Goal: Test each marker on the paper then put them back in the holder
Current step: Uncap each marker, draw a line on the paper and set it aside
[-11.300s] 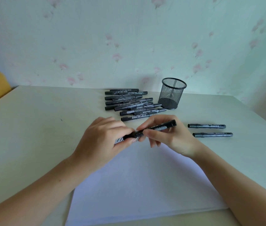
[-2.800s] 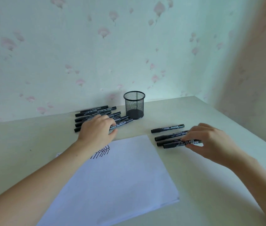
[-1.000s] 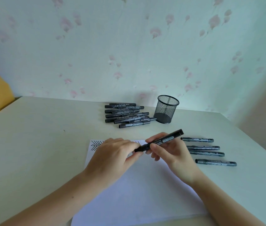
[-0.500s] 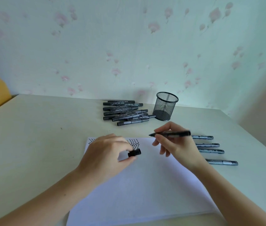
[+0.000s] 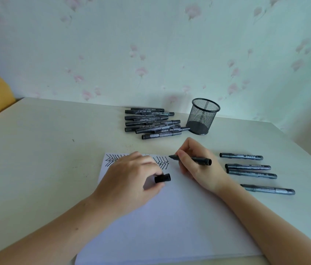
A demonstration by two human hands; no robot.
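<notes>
The right hand (image 5: 198,165) grips an uncapped black marker (image 5: 193,159), its tip at the far edge of the white paper (image 5: 170,217) just right of the black zigzag marks (image 5: 161,163). The left hand (image 5: 131,180) rests on the paper and pinches the black cap (image 5: 162,178). The mesh holder (image 5: 202,116) stands upright near the table's (image 5: 45,150) far edge by the wall, beside a pile of markers (image 5: 151,123). 4 more markers (image 5: 250,169) lie right of the paper (well apart from the holder). Bare tabletop stretches left of the paper.
</notes>
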